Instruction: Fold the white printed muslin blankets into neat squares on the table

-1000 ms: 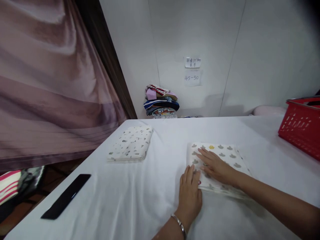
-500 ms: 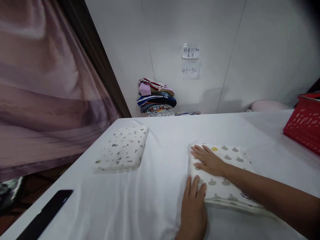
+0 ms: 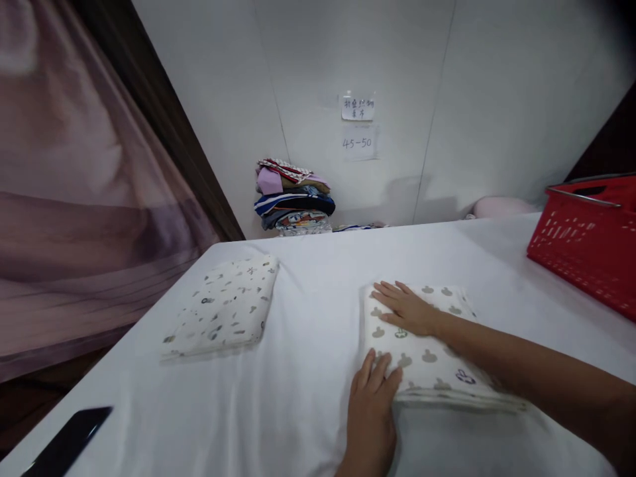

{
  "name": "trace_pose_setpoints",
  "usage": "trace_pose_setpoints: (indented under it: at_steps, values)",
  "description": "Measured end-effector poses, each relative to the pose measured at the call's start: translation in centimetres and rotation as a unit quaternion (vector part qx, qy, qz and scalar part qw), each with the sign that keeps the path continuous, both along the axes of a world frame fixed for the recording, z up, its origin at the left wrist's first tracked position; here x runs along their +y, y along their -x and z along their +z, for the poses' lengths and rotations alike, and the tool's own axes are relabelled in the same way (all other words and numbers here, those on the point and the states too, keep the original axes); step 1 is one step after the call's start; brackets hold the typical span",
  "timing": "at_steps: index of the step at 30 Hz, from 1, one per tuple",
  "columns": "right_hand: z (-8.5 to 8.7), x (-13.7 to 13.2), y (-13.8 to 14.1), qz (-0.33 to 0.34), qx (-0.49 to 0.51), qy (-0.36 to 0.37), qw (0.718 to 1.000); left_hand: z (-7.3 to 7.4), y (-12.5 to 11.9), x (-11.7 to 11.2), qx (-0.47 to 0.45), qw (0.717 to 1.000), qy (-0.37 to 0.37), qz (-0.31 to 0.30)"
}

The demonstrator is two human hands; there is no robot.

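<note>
A folded white cloth [image 3: 427, 381] with grey bear-head or bunny-like prints lies flat on the white-covered table. A green print and a purple one show on its top. My right hand [image 3: 407, 310] rests palm down across its far left part, fingers spread. At its near left edge, my left hand [image 3: 370, 411] touches the cloth with the fingertips, fingers extended and slightly apart. My right forearm covers part of the cloth's right side. To the left lies a second folded white cloth [image 3: 223, 305] with small scattered prints, apart from both hands.
A black phone-like slab [image 3: 69, 440] lies at the table's near left. On the right stands a red basket [image 3: 586, 238] with a metal handle. Folded fabrics [image 3: 295, 199] are stacked beyond the far edge, by a wall with paper signs [image 3: 358, 126]. A pink curtain [image 3: 89, 218] hangs left.
The view has turned right, bringing more of the red basket in. My right hand has slid slightly away over the cloth, covering a yellow print and baring a green one. My left hand stays at the edge.
</note>
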State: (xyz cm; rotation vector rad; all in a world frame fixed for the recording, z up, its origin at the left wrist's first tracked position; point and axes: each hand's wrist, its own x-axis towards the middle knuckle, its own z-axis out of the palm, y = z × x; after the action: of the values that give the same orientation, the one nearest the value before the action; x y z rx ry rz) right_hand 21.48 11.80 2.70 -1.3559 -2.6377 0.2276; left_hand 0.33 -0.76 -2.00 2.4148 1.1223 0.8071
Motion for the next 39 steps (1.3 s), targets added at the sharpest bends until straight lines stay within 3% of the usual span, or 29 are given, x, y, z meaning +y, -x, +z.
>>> trace_pose_setpoints:
  at_steps: [5, 10, 13, 16, 22, 29, 35, 39]
  values:
    - [-0.7, 0.3, -0.6, -0.003, -0.007, 0.006, 1.000, 0.3, 0.0, 0.1, 0.020, 1.000, -0.006, 0.002]
    - [0.3, 0.2, -0.6, -0.006, 0.000, 0.044, 0.999, 0.0, 0.1, 0.3, 0.010, 1.000, -0.028, -0.007]
    - [0.6, -0.3, -1.5, -0.014, -0.004, 0.025, 1.000, -0.3, 0.2, 0.4, -0.005, 0.999, -0.036, -0.006]
    - [0.0, -0.8, -2.9, -0.044, -0.017, -0.012, 0.999, -0.6, 0.2, 0.5, -0.010, 0.999, -0.039, -0.011]
    - [-1.5, -0.6, -4.2, -0.049, -0.018, -0.008, 0.999, -0.8, 0.2, 0.5, -0.004, 0.999, -0.041, -0.005]
    - [-0.6, -1.0, -3.9, -0.053, -0.015, 0.014, 0.998, -0.3, 0.3, 0.6, -0.011, 0.999, -0.042, -0.013]
    - [-1.4, -1.8, -6.7, -0.166, -0.057, -0.034, 0.984, 0.0, 0.3, 0.4, -0.008, 1.000, -0.010, -0.010]
    - [-2.1, -1.7, -7.9, -0.174, -0.051, -0.020, 0.983, 0.3, 0.3, 0.3, -0.012, 1.000, 0.010, -0.013]
